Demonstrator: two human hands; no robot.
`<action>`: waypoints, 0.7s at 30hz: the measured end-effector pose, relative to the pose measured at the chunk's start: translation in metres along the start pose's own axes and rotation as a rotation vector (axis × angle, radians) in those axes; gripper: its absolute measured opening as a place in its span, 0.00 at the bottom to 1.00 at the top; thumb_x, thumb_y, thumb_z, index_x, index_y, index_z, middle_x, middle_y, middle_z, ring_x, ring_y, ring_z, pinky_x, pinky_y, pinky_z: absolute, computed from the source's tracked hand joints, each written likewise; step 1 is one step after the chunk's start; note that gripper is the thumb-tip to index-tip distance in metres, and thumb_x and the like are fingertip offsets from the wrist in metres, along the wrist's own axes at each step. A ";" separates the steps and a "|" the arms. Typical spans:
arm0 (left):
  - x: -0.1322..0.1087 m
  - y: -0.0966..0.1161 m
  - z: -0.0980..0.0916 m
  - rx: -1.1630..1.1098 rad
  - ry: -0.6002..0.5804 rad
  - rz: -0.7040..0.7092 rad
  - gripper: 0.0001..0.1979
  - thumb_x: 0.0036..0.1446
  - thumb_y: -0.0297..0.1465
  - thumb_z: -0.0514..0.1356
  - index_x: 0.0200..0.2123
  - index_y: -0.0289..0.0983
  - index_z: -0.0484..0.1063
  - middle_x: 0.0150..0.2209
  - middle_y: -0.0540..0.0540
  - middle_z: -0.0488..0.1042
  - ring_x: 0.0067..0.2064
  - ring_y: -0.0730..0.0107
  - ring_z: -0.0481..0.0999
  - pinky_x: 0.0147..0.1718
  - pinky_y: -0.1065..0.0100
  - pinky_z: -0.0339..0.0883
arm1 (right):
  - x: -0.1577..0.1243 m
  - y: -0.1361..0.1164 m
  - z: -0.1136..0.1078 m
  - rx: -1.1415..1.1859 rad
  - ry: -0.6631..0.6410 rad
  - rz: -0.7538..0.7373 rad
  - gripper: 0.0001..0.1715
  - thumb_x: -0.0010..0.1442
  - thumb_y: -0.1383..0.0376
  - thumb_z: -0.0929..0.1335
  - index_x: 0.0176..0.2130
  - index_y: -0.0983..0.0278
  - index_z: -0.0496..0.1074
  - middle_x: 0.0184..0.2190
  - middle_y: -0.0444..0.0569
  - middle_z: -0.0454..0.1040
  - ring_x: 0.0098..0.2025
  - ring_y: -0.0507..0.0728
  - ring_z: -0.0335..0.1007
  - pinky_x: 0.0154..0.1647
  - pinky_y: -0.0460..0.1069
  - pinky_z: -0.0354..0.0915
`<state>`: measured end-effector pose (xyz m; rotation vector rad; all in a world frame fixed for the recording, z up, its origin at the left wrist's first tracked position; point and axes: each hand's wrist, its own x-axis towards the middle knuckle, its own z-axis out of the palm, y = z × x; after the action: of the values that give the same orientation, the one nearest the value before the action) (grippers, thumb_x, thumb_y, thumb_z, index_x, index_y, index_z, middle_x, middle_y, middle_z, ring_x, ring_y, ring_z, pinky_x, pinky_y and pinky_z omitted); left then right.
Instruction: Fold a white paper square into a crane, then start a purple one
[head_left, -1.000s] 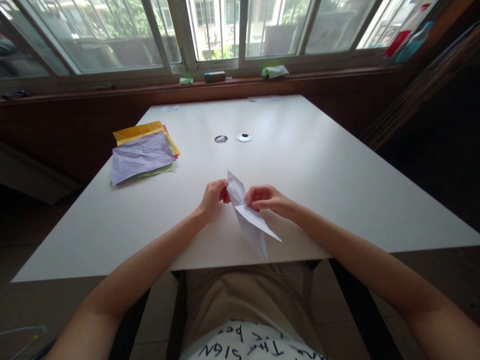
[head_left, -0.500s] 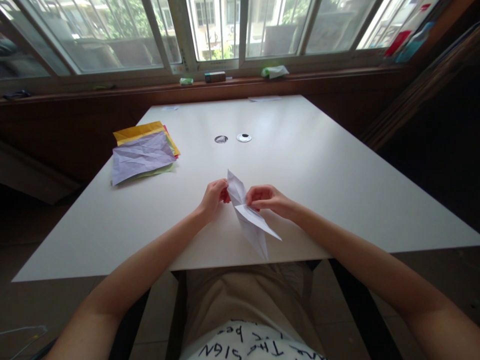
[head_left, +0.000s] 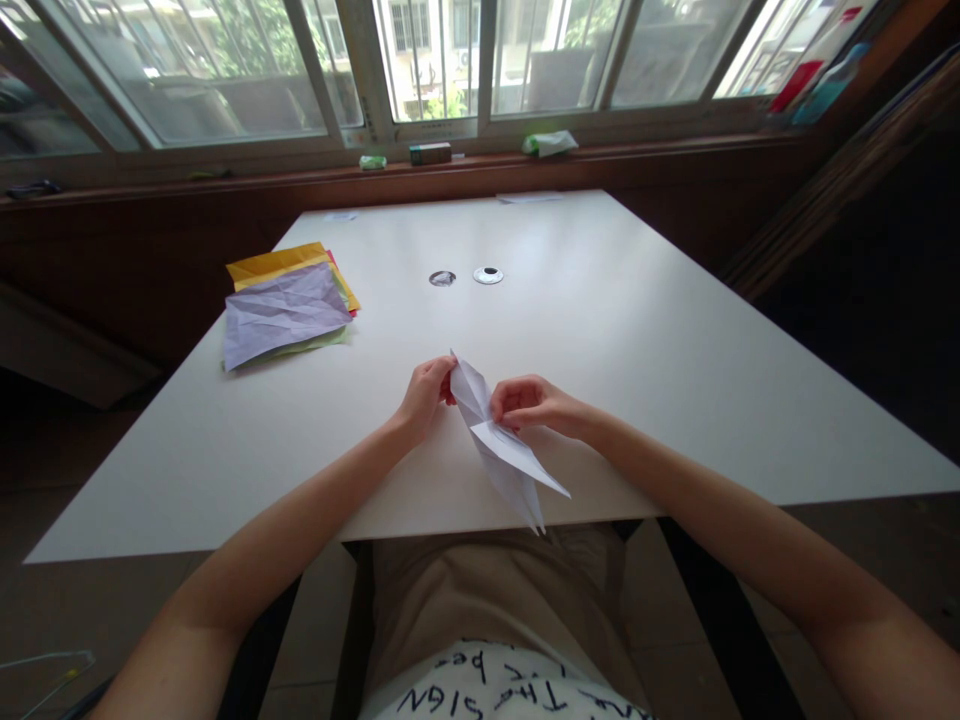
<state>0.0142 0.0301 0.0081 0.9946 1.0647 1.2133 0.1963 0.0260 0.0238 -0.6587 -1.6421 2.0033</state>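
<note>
A folded sheet of white paper (head_left: pixel 504 462) with long pointed flaps is held above the front edge of the white table (head_left: pixel 675 400). My left hand (head_left: pixel 429 392) pinches its upper left edge, fingers curled in. On the other side, my right hand (head_left: pixel 534 402) grips the paper near its middle crease between thumb and fingers. The flaps point down and to the right, toward my lap, and the lowest tips reach past the table edge. Part of the fold behind the right fingers is hidden.
At the table's left lies a stack of coloured sheets, a crumpled lilac sheet (head_left: pixel 285 312) over a yellow sheet (head_left: pixel 274 264). Two round fittings, one open (head_left: pixel 442 279) and one silver-rimmed (head_left: pixel 488 275), sit in the tabletop. Small items, including a box (head_left: pixel 430 154), line the windowsill.
The folded paper has tipped slightly lower and its flap tips have shifted down and right. Both hands keep their hold, the right one having moved only a little.
</note>
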 end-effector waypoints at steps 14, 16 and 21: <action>-0.001 0.003 0.001 -0.052 -0.078 -0.014 0.19 0.51 0.44 0.53 0.18 0.35 0.61 0.16 0.53 0.61 0.17 0.80 0.58 0.17 0.75 0.52 | 0.001 0.001 0.000 -0.031 0.037 -0.034 0.06 0.47 0.68 0.70 0.28 0.69 0.69 0.22 0.42 0.69 0.23 0.46 0.62 0.25 0.42 0.57; -0.001 0.002 0.000 -0.026 -0.059 -0.011 0.19 0.49 0.44 0.56 0.18 0.35 0.60 0.15 0.53 0.59 0.17 0.80 0.58 0.17 0.75 0.52 | 0.001 0.001 0.000 -0.031 0.027 -0.029 0.05 0.47 0.68 0.69 0.28 0.69 0.69 0.22 0.42 0.69 0.23 0.46 0.63 0.25 0.42 0.57; 0.002 -0.004 -0.002 -0.006 -0.030 -0.036 0.17 0.48 0.41 0.58 0.18 0.35 0.60 0.15 0.54 0.58 0.17 0.80 0.58 0.17 0.75 0.52 | 0.000 -0.001 0.001 -0.016 -0.003 0.008 0.06 0.47 0.68 0.70 0.28 0.69 0.69 0.22 0.42 0.69 0.24 0.46 0.63 0.26 0.42 0.58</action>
<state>0.0135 0.0315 0.0036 0.9826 1.0508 1.1682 0.1957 0.0258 0.0245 -0.6697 -1.6610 1.9997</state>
